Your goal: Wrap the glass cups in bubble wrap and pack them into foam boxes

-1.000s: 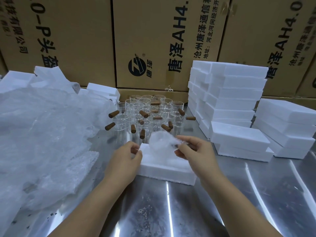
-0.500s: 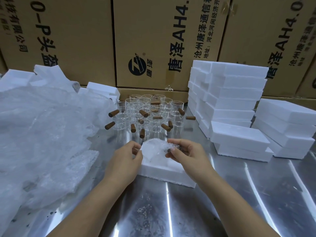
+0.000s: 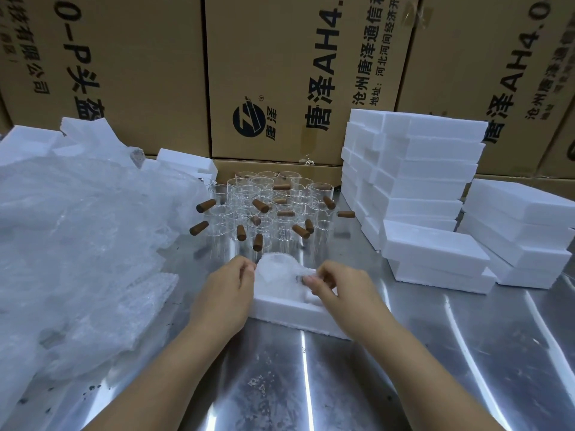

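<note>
A cup wrapped in bubble wrap (image 3: 278,273) sits low in the open white foam box (image 3: 291,315) at the table's centre. My left hand (image 3: 228,289) grips the bundle's left side with curled fingers. My right hand (image 3: 334,283) pinches the wrap's twisted end at the right, where a dark bit of the handle shows through. Behind the box stand several bare glass cups with brown wooden handles (image 3: 270,209).
A big heap of bubble wrap (image 3: 74,244) covers the left of the steel table (image 3: 466,353). Stacks of closed foam boxes (image 3: 417,181) rise at the right, more at the far right (image 3: 522,231). Cardboard cartons (image 3: 295,73) wall off the back.
Both hands have lowered the wrapped cup from above the foam box down into it, moving slightly left and toward me.
</note>
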